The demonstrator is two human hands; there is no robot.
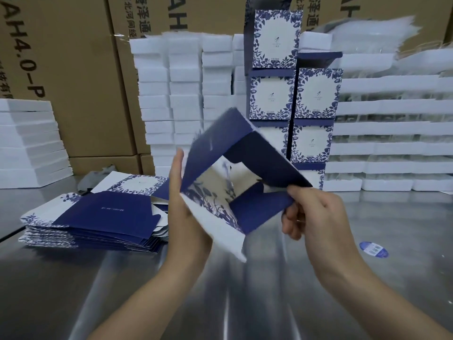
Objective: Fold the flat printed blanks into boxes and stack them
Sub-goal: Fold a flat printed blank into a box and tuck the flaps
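Note:
A half-opened box blank [220,148], navy blue with a white and blue floral print, hangs tilted above the steel table [245,303], its sleeve open toward me. My left hand [188,222] supports its left wall and lower corner from underneath. My right hand [316,214] pinches a navy flap at the right corner. A pile of flat printed blanks [98,217] lies on the table to the left. Behind, folded boxes [274,99] stand stacked in two columns, the left one taller.
Stacks of white foam blocks [169,89] stand behind the blank, with more at the far left [27,141] and foam trays [392,133] on the right. Brown cartons [81,69] form the back wall. A round blue sticker [373,249] lies on the table at right.

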